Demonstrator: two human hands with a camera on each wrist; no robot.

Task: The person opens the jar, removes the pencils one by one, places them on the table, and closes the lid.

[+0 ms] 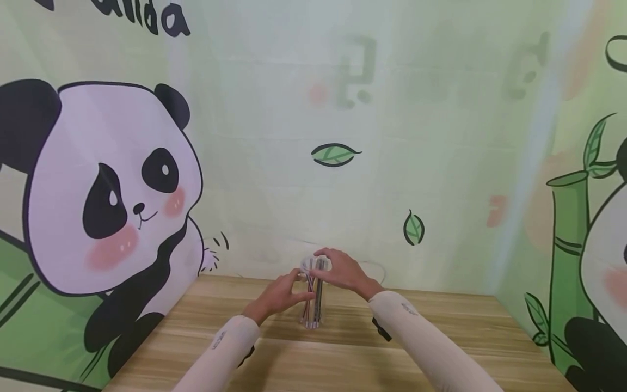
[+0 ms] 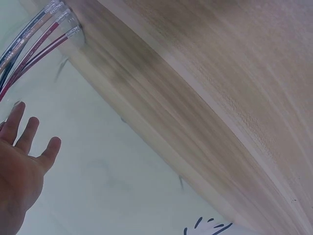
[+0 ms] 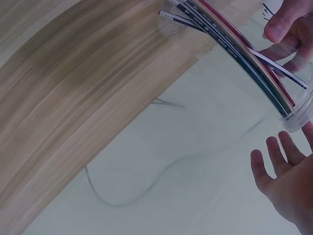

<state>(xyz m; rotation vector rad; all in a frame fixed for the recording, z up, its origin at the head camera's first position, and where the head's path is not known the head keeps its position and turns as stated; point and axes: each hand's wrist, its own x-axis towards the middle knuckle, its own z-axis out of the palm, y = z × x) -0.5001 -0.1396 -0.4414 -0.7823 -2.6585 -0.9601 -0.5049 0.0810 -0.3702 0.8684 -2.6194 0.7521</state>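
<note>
- Subject: a clear, tall container [image 1: 313, 314], upright on the wood-grain table [image 1: 401, 359], between the two hands; its base is below both.
- Contents: several slim pencils [image 3: 244, 58], seen through the wall, some dark, some reddish. One pale-and-dark pencil crosses the others at a slant, its upper end toward the right hand.
- Left hand [image 1: 280, 294]: on the container's near left side, lower than the right hand. Thumb and fingers grip the container, thumb across its front. In the left wrist view three fingers are extended and spread apart; the thumb is out of that view.
- Right hand [image 1: 343, 270]: at the container's top, on its right. Thumb and index finger pinch the clear upper rim [image 3: 296, 120]; the other fingers are spread loosely in the right wrist view. Whether the rim carries a separate lid cannot be told.
- Arms: a pale left sleeve [image 1: 215, 356] and a pale right sleeve [image 1: 436, 348] run back from the hands; a dark fitting [image 1: 381, 329] shows under the right wrist.
- Surroundings: pale green backdrop [image 1: 274, 190] beyond both hands; printed panda [image 1: 117, 185] left of the left hand; bamboo drawing [image 1: 570, 218] well right of the right hand; two leaf drawings [image 1: 334, 155] higher than the hands.
</note>
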